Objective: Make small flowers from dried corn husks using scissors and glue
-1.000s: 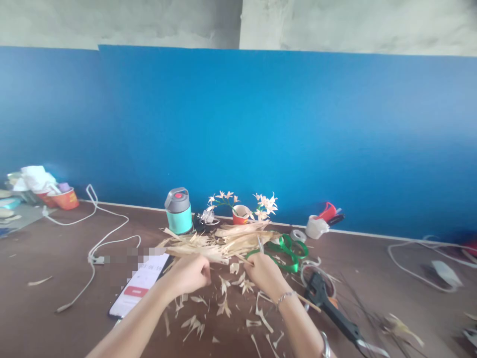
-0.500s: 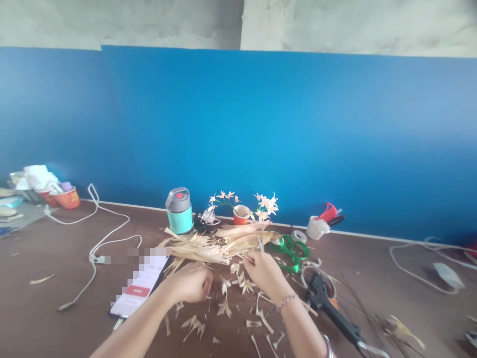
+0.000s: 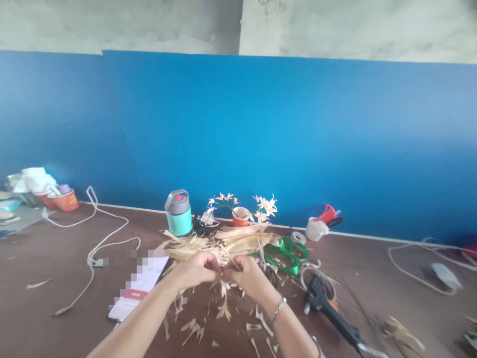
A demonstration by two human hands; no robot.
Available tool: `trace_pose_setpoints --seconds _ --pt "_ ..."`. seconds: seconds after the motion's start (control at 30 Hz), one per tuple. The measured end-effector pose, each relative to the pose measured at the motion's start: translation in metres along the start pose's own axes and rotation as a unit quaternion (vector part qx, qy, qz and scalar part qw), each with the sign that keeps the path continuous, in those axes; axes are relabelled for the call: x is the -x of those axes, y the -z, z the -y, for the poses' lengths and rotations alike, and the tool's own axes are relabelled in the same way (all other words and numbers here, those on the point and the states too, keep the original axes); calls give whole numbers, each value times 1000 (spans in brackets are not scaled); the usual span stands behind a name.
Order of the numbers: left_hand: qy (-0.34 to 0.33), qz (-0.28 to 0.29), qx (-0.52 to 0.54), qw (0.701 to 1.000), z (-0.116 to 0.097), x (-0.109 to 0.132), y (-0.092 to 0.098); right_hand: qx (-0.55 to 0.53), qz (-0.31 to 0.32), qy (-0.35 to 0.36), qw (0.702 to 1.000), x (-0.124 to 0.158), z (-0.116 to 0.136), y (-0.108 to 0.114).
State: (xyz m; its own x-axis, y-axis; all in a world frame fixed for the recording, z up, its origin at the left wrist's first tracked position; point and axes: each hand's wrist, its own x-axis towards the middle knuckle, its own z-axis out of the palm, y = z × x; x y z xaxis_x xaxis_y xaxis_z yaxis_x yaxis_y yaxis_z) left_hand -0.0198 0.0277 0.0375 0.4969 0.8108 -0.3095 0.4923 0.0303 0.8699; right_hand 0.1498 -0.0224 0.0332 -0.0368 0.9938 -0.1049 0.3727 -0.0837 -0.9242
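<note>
My left hand [image 3: 200, 271] and my right hand [image 3: 244, 274] meet above the table, fingertips pinched together on a small pale piece of corn husk [image 3: 222, 274], mostly covered by the fingers. A thin pale strip [image 3: 230, 256] sticks up beside my right fingers. Scissors [image 3: 265, 261] lie just right of my right hand, blades pointing away. Behind my hands is a pile of dry husks [image 3: 242, 238]. Below them, cut husk petals [image 3: 224, 311] and scraps [image 3: 193, 328] are scattered on the brown table.
A teal flask [image 3: 179, 219] and a red cup [image 3: 240, 217] with husk flowers [image 3: 265, 206] stand at the back. Green ribbon [image 3: 292, 256], a tape roll [image 3: 297, 237] and a black glue gun [image 3: 328, 303] lie right. A phone [image 3: 139, 291] and white cable [image 3: 95, 248] lie left.
My left hand has moved right and up to meet my right hand, which shifted slightly left. The scissors, earlier mostly hidden at my right hand, now lie on the table beside it.
</note>
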Motion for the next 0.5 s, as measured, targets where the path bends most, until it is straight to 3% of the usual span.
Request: trace_pose_setpoints --seconds 0.13,0.23,0.4,0.5 --pt "-4 30 53 998 -1 1 2 -9 8 -3 1000 0 4 5" --pt "-13 42 46 998 0 1 6 -71 9 -47 996 0 4 10" --pt "-33 11 -52 998 -2 2 6 -238 39 -85 967 1 4 15" --pt "-78 -13 -61 995 -12 8 4 -296 43 -93 950 3 6 16"
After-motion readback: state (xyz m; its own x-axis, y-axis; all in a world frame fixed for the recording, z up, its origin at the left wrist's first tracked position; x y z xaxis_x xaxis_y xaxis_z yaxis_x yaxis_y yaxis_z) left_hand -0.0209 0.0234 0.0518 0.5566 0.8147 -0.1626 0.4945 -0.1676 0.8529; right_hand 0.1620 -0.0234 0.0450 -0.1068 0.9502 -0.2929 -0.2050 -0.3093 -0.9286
